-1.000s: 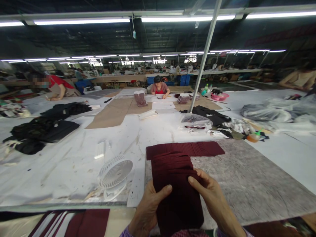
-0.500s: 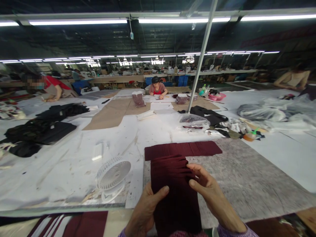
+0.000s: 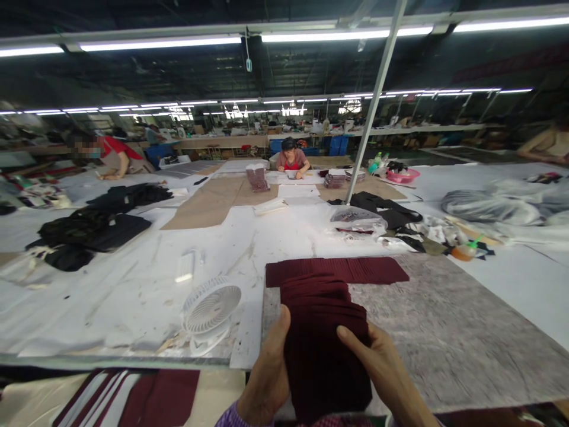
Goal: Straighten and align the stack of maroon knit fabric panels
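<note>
Maroon fabric stack (image 3: 328, 359) lies between left hand (image 3: 270, 367) and right hand (image 3: 381, 362). Both part-curled: left clasps its left edge, right its right edge (thumb on top).

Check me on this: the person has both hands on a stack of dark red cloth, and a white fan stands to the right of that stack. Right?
Not quite: the head view shows the white fan to the left of the stack of dark red cloth.

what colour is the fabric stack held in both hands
The fabric stack is dark maroon, best seen in the head view.
</note>
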Demonstrator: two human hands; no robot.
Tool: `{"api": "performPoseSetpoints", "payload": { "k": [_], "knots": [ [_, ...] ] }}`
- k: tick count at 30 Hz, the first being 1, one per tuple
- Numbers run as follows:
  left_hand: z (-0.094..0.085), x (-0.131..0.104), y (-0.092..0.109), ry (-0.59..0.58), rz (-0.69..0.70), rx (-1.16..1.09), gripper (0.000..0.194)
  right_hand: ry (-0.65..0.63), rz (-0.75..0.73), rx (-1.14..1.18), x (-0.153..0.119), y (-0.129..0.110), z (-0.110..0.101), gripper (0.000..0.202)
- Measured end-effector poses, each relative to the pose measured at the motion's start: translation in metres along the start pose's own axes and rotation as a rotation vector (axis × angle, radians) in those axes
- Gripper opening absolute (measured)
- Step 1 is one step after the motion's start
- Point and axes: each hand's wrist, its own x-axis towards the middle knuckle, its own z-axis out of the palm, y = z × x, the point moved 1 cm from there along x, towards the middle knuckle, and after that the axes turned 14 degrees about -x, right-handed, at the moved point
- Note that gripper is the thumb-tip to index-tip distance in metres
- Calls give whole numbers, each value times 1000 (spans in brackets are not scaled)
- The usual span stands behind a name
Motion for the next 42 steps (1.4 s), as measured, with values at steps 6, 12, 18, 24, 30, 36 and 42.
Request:
{"api": "performPoseSetpoints", "payload": {
  "k": [6, 12, 18, 24, 30, 36, 42],
  "knots": [
    [2, 1, 2, -78, -145, -153, 47, -60, -30, -19, 0, -3, -5, 36],
    [5, 3, 3, -45, -94, -127, 42, -92, -47, -45, 2, -5, -11, 36],
    [2, 5, 5, 0, -32, -96, 38, -130, -47, -15, 6, -3, -14, 36],
    [1, 5, 10, 21, 3, -108, 40, -167, -30, -12, 7, -2, -17, 33],
    [8, 5, 23, 87, 129, -131, 47, -153, -42, -47, 7, -5, -26, 33],
    [4, 9, 23, 71, 225, -25, 52, -244, -125, -73, -6, -29, -27, 27],
    [5, 9, 11, -1, 121, -11, 47, -36, -265, -304, -1, -37, -16, 20]
  ]
}}
